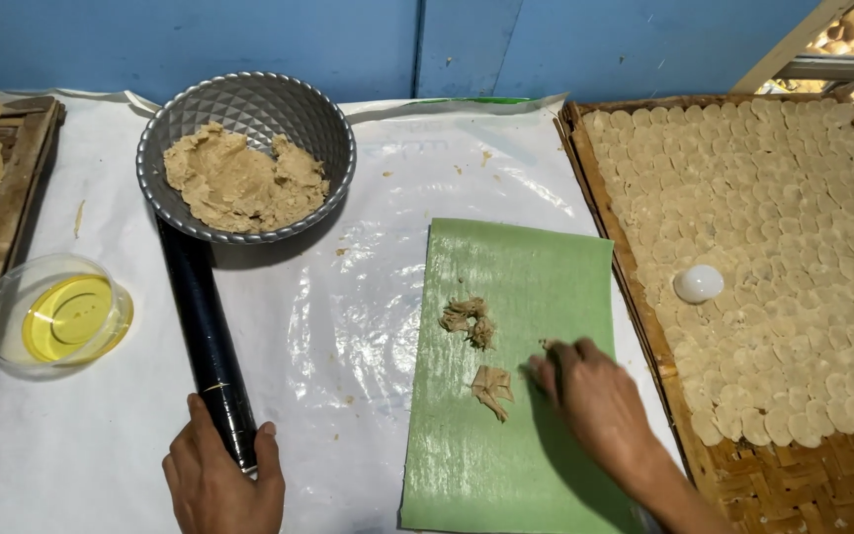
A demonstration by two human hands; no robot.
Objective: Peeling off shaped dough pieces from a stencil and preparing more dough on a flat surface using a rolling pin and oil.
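My left hand (219,475) grips the near end of a long black roller (205,331) that lies on the white plastic sheet (348,326) and reaches up to the metal bowl. My right hand (595,400) rests on a green leaf sheet (516,287), fingers curled over a small scrap of dough. Two thin beige dough scraps lie on the green sheet, one (469,318) higher up and one (492,388) just left of my right hand.
A grey metal bowl (294,114) holds beige dough (239,183) at the back. A clear bowl of yellow oil (56,316) stands at left. A woven tray (793,485) at right carries several flat dough discs and a small white round cap (698,284). Another tray edge (12,198) lies far left.
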